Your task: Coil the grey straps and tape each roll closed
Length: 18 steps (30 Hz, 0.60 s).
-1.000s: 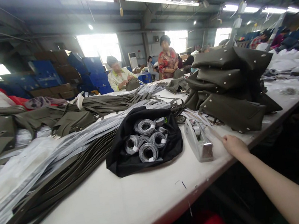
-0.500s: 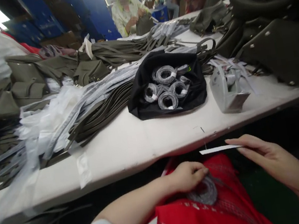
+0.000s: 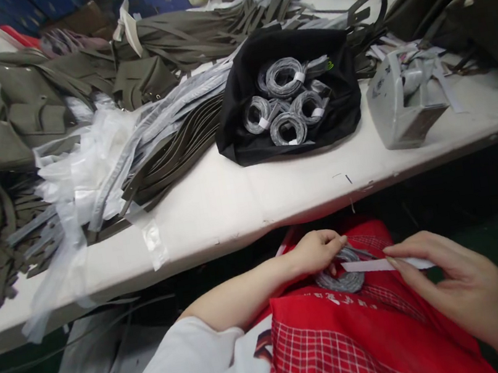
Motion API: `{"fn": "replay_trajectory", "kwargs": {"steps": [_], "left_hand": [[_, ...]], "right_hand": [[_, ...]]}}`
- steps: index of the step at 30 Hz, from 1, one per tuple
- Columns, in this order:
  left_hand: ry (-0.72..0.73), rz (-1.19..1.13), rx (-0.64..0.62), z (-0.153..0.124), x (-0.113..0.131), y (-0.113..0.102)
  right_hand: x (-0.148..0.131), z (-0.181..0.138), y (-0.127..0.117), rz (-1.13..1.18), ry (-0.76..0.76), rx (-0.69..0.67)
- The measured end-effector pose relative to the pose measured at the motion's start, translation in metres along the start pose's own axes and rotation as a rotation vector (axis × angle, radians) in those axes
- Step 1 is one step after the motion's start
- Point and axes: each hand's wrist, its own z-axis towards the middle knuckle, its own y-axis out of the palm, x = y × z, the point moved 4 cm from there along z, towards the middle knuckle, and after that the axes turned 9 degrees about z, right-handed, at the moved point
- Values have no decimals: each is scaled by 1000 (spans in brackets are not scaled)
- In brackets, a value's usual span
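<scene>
My left hand [image 3: 317, 251] is closed on a grey coiled strap [image 3: 343, 278] that rests on the red apron [image 3: 346, 334] in my lap. My right hand [image 3: 450, 281] pinches a white strip of tape [image 3: 373, 266] between thumb and fingers, its free end touching the coil. On the white table [image 3: 242, 206] above, a black bag [image 3: 245, 131] lies open with several taped grey coils [image 3: 289, 127] in it. A grey tape dispenser [image 3: 399, 108] stands to the right of the bag.
Long olive straps [image 3: 169, 155] in clear plastic sleeves [image 3: 88, 173] cover the left of the table. Olive bag pieces [image 3: 32, 113] are piled at the back left and dark olive bags [image 3: 478, 2] at the right. Another person's hands show at the far top edge.
The view tilted down further. My right hand brought the tape strip leftward to the coil, and my left hand shifted slightly on the coil.
</scene>
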Motion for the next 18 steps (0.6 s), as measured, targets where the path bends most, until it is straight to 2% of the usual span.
{"fn": "replay_trajectory", "kwargs": {"steps": [4, 10, 13, 16, 18], "left_hand": [[16, 1, -9, 1, 1, 2], [21, -196, -72, 1, -1, 7], [21, -205, -56, 3, -5, 5], [83, -36, -27, 3, 0, 0], [166, 101, 0, 2, 9, -2]], "right_hand": [[-18, -1, 19, -86, -138, -29], [7, -1, 47, -99, -143, -107], [26, 4, 49, -38, 7, -102], [41, 8, 43, 174, 277, -106], [45, 8, 39, 316, 387, -110]]}}
